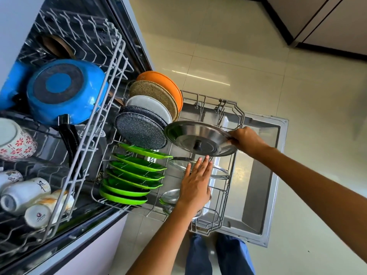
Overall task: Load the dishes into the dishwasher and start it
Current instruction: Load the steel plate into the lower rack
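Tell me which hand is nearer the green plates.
Left. The left hand lies flat just right of the green plates; the right hand grips the steel lid farther off, up and right.

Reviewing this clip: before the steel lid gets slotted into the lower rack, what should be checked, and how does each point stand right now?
1. Right hand grips the steel lid by its rim: ok.
2. Left hand is flat and open over the glass lid, holding nothing: ok.
3. Free slot for the steel lid in the lower rack: cannot tell, the hands and lid cover that spot.
4. Steel lid clear of the dark speckled plate: ok, a small gap shows.
5. Green plates standing in their row: ok.
6. Dishwasher door fully down: ok.
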Demonstrator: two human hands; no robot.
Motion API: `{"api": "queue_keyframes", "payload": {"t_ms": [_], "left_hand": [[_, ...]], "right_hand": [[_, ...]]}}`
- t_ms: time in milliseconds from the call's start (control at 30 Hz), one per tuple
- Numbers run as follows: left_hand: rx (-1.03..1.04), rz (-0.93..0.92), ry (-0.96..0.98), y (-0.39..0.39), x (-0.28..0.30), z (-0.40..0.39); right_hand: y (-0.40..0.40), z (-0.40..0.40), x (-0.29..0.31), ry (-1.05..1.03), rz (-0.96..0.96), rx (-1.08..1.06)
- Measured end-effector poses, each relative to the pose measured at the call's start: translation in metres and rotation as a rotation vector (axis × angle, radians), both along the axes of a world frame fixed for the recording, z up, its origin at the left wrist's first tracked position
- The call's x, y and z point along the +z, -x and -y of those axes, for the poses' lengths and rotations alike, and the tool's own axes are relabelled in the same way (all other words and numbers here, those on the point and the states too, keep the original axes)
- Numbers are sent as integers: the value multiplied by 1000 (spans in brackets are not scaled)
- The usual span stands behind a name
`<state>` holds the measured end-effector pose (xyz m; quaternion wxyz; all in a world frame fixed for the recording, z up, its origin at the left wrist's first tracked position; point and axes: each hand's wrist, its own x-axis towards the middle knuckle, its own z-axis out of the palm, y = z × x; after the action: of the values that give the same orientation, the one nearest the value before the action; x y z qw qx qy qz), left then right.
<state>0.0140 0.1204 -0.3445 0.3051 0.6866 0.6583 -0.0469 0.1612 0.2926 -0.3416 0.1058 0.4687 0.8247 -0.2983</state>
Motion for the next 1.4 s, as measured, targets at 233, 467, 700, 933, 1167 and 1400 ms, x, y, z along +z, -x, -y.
{"api": "queue_keyframes", "payload": {"t_ms": [233,467,700,933,1167,1400], "left_hand": [[28,10,-15,-4,-1,4],[31,-1,-18,-6,3,7],[47,6,-31,-7,1,12],[42,9,-25,-9,0,11],[40,16,-14,-8,-2,12],[62,25,-36,-9,-2,13]], "right_hand": [[-10,-17,35,-49,-35,67],[-14,-11,45,-49,-55,35],[-18,-22,52,-35,-10,-32],[-13,-18,55,-30,-16,-40],[-10,-16,64,-82,-10,-65],[19,-2,54,-77,88,66]]}}
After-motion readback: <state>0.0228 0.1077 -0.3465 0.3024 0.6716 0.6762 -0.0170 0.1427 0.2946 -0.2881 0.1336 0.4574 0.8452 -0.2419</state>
